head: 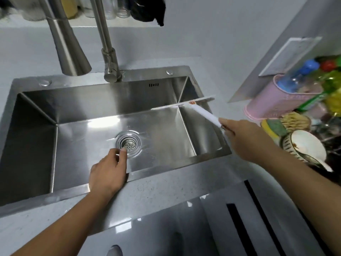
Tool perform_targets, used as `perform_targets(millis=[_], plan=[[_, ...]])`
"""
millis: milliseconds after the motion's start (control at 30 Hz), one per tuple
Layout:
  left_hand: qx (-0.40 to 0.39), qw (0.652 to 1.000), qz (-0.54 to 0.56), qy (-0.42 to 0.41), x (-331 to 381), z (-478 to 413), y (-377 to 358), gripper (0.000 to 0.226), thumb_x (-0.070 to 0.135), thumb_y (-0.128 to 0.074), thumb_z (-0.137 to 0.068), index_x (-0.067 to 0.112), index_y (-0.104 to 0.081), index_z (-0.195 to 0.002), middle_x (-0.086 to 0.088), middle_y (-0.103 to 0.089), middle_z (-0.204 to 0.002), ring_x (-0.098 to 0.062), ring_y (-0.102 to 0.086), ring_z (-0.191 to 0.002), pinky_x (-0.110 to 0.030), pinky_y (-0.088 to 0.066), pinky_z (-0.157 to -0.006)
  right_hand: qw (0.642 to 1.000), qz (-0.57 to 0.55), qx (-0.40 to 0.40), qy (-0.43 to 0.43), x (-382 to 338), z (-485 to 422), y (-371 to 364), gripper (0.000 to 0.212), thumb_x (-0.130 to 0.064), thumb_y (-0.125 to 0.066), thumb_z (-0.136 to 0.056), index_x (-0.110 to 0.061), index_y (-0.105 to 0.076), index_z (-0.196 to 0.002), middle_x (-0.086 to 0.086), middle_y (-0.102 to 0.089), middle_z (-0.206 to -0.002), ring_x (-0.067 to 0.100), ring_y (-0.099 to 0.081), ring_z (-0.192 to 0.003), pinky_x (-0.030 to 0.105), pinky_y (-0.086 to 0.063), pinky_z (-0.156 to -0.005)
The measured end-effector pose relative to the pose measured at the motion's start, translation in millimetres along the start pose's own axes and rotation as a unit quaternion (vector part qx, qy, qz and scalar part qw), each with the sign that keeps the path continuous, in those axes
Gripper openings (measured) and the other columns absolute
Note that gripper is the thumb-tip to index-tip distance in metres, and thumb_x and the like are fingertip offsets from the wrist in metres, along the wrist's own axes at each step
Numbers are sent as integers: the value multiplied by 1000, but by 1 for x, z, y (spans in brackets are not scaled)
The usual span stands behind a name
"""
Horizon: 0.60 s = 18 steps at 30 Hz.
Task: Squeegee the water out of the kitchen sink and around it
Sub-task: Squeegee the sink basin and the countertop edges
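Nearest you, on the grey counter [156, 187], your left hand [108, 172] lies across the sink's [175, 165] front rim. Its fingers are loosely bent and hold nothing, and one fingertip [123, 149] shows against the edge of the strainer [129, 145]. Whether it touches the strainer, I cannot tell.

Further out and to your right, your right hand [243, 139] is clenched round the end of the squeegee's [203, 112] white handle. The blade lies across the back right corner of the sink, part of it over the basin and part over the right rim. The view does not show whether the blade is pressed down or held just above the steel.

As for progress, the basin floor looks streaked and shiny around the strainer, so I judge that some water is left there. The walls show no clear drops, though the glare hides much. The rim and the counter around the sink give no sure sign of wet or dry. Going by where the blade is now, I take it you are on the right rim or corner. The floor, the other rims and the counter behind the faucet [108, 60] probably remain to be done.

Beside the right rim are a sponge [275, 125] and a pink holder [267, 104], close enough to catch water pushed that way.
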<state>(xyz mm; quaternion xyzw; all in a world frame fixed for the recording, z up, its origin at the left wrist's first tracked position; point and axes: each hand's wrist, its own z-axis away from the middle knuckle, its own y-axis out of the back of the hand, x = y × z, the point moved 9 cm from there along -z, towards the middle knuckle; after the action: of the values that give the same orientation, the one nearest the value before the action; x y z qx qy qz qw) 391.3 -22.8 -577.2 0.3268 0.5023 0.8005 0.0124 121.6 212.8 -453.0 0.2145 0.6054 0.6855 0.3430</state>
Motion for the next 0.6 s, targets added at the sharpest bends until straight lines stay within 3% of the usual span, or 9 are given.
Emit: perform_targets(millis=[67, 167, 333, 467, 600], plan=[[-19, 1000, 7, -15, -5, -2, -3, 56, 63, -16, -101, 24, -56, -106, -11, -72, -110, -39, -61, -104, -44, -37, -93, 998, -1, 20, -51, -1, 20, -19, 41, -15, -46, -99, -21, -56, -138, 22, -63, -101, 41, -59, -86, 45, -50, -74], [-37, 999, 10, -34, -4, -3, -4, 53, 62, -14, -100, 26, -53, -102, -13, -71, -113, -40, -60, -102, -44, -38, -93, 992, -9, 36, -120, -7, 24, -38, 47, -8, -49, -93, -21, -55, -137, 21, -61, -95, 38, -57, -82, 37, -43, -65], [-62, 996, 22, -55, -4, -3, -6, 54, 60, -15, -100, 25, -55, -100, -16, -70, -113, -39, -59, -102, -43, -36, -91, 979, -58, 44, -188, -37, 33, -51, 36, -2, -44, -87, -13, -54, -120, 16, -58, -87, 37, -58, -81, 35, -37, -64], [-74, 994, 30, -68, -5, -3, -7, 55, 60, -15, -100, 22, -54, -98, -17, -70, -111, -39, -57, -97, -43, -35, -87, 973, -59, 2, -222, -62, 70, -63, 53, -1, -45, -89, -16, -44, -141, 21, -64, -110, 39, -62, -100, 37, -43, -72], [-74, 993, 15, -92, -3, 0, -6, 52, 59, -14, -101, 21, -49, -98, -19, -70, -108, -39, -59, -98, -45, -37, -91, 971, -98, 3, -220, -72, 123, -61, 48, -8, -44, -97, -20, -46, -144, 13, -70, -103, 30, -65, -86, 40, -56, -73]])
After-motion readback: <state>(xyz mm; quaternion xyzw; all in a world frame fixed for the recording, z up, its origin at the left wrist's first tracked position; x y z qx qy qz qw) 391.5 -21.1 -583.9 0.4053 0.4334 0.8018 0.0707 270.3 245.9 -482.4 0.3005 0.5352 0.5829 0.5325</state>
